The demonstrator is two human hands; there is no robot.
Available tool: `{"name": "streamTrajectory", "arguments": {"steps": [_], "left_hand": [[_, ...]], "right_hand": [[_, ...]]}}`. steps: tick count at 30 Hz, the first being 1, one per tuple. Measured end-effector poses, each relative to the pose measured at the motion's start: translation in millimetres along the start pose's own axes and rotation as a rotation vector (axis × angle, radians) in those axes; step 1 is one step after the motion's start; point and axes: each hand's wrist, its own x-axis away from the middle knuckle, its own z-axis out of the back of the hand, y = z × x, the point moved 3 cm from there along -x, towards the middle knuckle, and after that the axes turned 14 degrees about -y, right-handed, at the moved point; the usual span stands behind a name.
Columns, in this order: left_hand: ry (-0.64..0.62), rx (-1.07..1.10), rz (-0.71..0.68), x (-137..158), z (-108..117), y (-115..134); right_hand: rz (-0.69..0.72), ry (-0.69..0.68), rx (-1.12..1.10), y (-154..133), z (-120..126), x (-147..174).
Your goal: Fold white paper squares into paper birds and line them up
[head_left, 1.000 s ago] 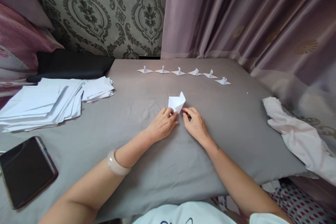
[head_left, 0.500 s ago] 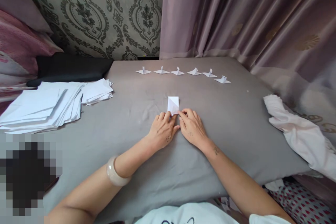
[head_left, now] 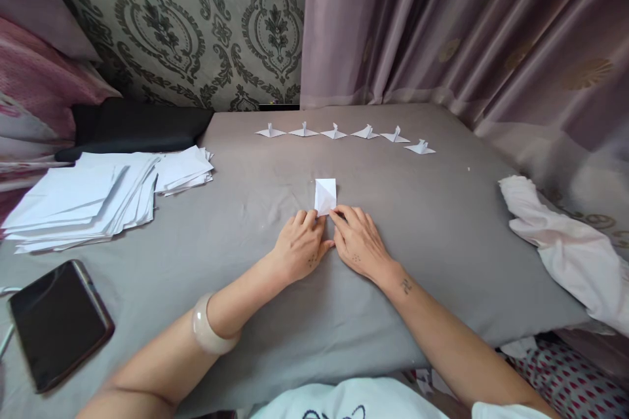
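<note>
A small white square of folded paper [head_left: 325, 195] lies on the grey cloth in front of me, a diagonal crease across it. Its near left corner is under the fingers of my left hand [head_left: 301, 245], which are curled closed on it. From the other side, the fingertips of my right hand [head_left: 358, 239] press on its near right corner, index finger on the paper. Both thumbs are close together just below the near edge. My fingers partly hide that edge.
Several folded paper cranes [head_left: 335, 132] stand in a row toward the back. Stacks of white paper sheets [head_left: 83, 196] lie at the left, with a dark-screened phone [head_left: 61, 324] nearer me. A crumpled white cloth [head_left: 565, 242] lies along the right edge.
My right fingertips have slid slightly left along the paper's near edge. The paper and my left hand have hardly moved; the whole view has shifted a little.
</note>
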Motion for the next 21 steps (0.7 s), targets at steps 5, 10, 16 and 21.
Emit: {"name": "streamTrajectory", "arguments": {"steps": [5, 10, 16, 21], "left_hand": [[-0.099, -0.008, 0.009, 5, 9, -4], [-0.19, -0.009, 0.015, 14, 24, -10], [-0.169, 0.047, 0.031, 15, 30, -13], [-0.127, -0.075, 0.095, 7, 14, -2]], "right_hand": [[-0.001, -0.009, 0.014, 0, 1, 0], [0.01, -0.033, 0.04, -1, 0, -1], [0.009, -0.056, 0.06, -3, 1, -1], [0.01, -0.056, 0.054, -4, 2, 0]]}}
